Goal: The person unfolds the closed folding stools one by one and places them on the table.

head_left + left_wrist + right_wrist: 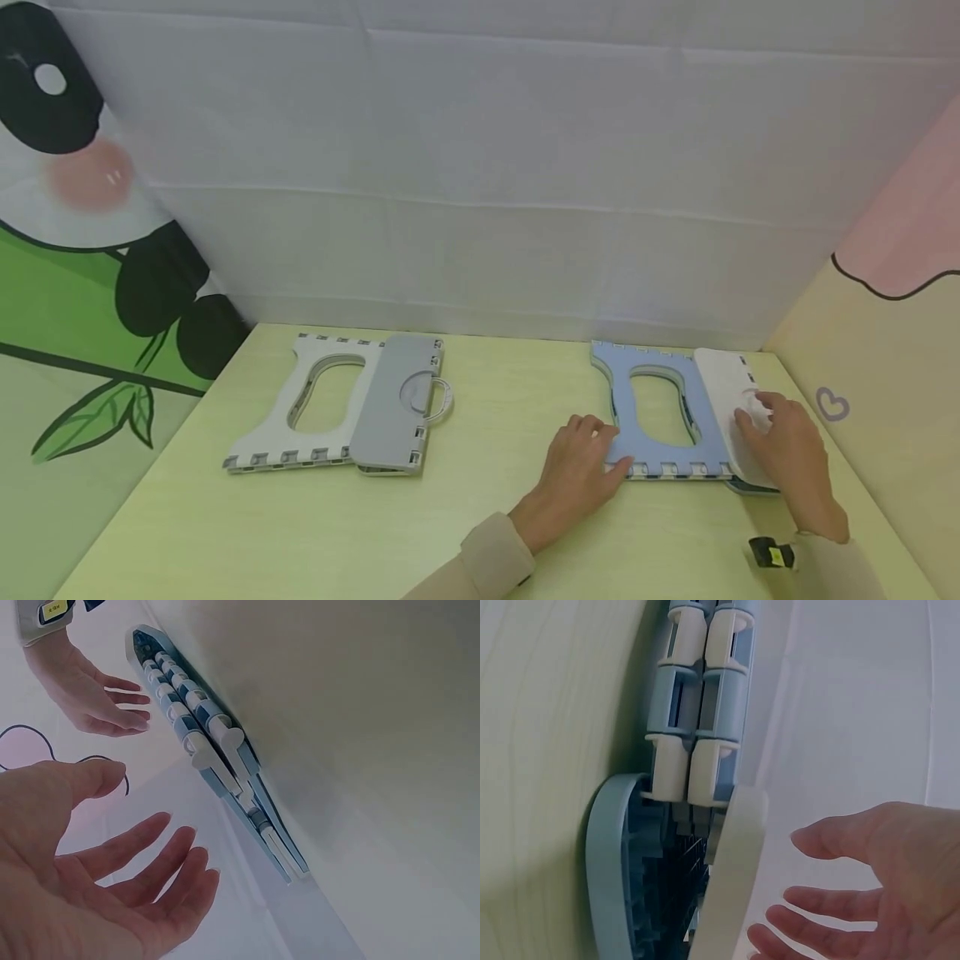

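In the head view, a yellow label sits on the black wrist device [771, 553] by your right sleeve [832, 567], its marks too small to read. Your left hand [573, 467] reaches to the near left corner of the blue-and-white folded stool [708, 417], flat on the table's right side; your right hand [795, 442] bends over its white panel, hiding part of it. Contact is hard to judge. A grey folded stool [396, 400] lies well to the left.

In the left wrist view, your left hand has its fingers loosely spread, gripping nothing, apart from the stool.

In the right wrist view, your right hand, cut off at the edge, is relaxed and holds nothing beside the hinged edge, whose dark interior is unclear.
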Demonstrator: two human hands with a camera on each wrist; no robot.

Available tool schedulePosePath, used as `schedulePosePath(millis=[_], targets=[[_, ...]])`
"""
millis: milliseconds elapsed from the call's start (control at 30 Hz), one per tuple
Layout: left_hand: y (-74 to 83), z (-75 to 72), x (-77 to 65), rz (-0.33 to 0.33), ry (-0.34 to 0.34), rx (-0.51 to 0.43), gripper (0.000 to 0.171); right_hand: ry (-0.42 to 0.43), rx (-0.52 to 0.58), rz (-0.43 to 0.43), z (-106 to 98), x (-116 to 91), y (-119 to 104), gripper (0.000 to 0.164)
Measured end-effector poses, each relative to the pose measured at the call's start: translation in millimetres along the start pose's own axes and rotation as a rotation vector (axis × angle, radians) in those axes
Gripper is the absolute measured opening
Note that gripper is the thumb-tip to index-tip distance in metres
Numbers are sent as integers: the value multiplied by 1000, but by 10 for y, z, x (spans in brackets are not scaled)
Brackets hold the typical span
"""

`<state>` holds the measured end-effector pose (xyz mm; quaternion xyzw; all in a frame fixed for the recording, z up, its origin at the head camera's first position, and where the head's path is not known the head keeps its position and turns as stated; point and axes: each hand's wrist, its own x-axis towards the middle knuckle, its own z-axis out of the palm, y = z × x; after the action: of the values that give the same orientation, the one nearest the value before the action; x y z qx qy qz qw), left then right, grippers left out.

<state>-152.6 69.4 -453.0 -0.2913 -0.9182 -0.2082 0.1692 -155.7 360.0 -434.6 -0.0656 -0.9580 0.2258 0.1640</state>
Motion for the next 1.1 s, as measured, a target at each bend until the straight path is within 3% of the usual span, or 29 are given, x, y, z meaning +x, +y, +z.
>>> schedulePosePath(millis=[433, 700, 933, 1100], targets=[[88, 78, 90, 35, -25, 31, 34, -36, -24, 32, -52, 99, 154, 51], [192, 92, 152, 3, -118, 22, 36, -106, -10, 84, -104, 129, 282, 56], [257, 146, 183, 29, -109, 44, 39, -112, -13, 85, -138, 137, 333, 55], [299, 171, 200, 38, -101, 44, 40, -165, -16, 103, -171, 163, 381, 57]])
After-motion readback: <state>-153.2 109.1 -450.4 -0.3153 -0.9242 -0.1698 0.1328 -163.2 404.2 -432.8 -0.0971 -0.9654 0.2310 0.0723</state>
